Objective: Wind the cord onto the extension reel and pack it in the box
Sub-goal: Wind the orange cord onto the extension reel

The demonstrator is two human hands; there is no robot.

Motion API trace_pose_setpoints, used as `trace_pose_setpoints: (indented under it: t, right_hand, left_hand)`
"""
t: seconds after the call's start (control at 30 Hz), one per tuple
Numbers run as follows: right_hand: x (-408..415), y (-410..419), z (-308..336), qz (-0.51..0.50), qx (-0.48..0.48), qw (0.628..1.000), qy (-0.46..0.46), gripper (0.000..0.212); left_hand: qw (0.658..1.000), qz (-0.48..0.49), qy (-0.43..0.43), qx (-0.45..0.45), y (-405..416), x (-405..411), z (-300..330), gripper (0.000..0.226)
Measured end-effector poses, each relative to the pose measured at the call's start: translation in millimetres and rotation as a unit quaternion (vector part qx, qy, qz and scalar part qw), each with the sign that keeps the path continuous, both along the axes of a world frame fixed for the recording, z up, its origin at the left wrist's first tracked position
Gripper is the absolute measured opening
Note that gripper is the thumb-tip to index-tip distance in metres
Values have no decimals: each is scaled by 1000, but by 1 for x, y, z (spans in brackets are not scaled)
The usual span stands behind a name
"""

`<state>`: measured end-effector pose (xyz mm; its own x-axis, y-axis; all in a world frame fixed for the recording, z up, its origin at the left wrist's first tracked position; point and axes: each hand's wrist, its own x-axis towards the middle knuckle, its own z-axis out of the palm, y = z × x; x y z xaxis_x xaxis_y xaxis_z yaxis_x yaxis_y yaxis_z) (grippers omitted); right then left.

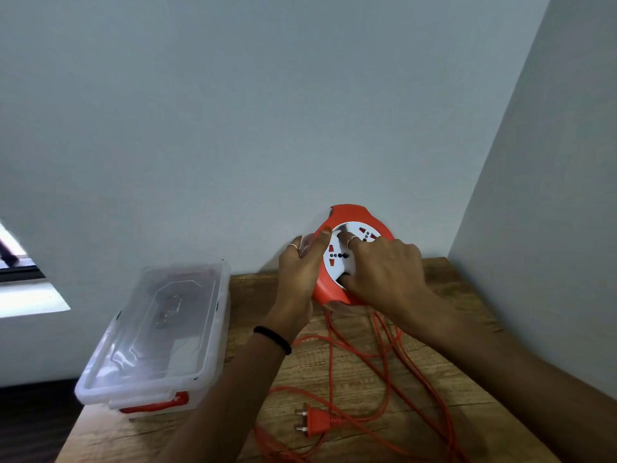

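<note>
The orange extension reel (350,213) with a white socket face stands tilted at the back of the wooden table, against the wall. My left hand (300,272) grips its left rim. My right hand (387,269) lies on the white face, fingers pressed into the centre disc. The orange cord (384,369) trails loose from under the reel in loops across the table. Its plug (317,421) lies near the front edge. The clear plastic box (157,332), lid shut, with an orange latch, sits on the left.
The wooden table (460,285) fits into a corner, with walls behind and on the right. The box overhangs the table's left edge. A window sill shows at far left.
</note>
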<state>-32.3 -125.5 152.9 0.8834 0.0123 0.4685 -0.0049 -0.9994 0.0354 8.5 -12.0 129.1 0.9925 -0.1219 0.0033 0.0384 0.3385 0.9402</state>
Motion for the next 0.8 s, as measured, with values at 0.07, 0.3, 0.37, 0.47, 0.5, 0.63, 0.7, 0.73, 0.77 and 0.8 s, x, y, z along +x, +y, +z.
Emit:
trace_pose_setpoints:
  t: [0.07,0.3,0.37,0.47,0.5,0.63,0.7,0.73,0.77,0.8]
  right_hand:
    - [-3,2,0,-4,5,1000,12,62]
    - [2,12,-5,-89,187,978,18,55]
    - [3,10,-4,-80,220,971,52,62]
    - [-5,-7,11,2,215,967,138,71]
    - [-11,-14,18,34,193,971,136,67]
    - [-32,-34,31,131,-9,991,37,53]
    - [-34,-38,36,156,-110,978,78,63]
    - [-34,-37,39,160,-147,971,104,71]
    - [-34,-37,41,161,-177,963,121,79]
    - [-33,-36,42,164,-198,957,131,82]
  left_hand:
    - [1000,8,-12,-6,0,-1,-4,12]
    - [997,54,-36,-41,-8,-8,-11,15]
    - [997,56,-39,-39,-7,-9,-12,15]
    - [997,36,-16,-73,1,-10,-13,22]
    - [996,32,-4,-88,5,-10,-11,25]
    - [996,17,1,-90,13,-4,-2,28]
    - [998,4,-13,-69,14,-4,3,33]
    - [998,-5,-19,-59,13,-5,5,34]
    - [998,-14,-23,-50,13,-6,7,34]
    - [999,-23,-28,-40,12,-6,8,33]
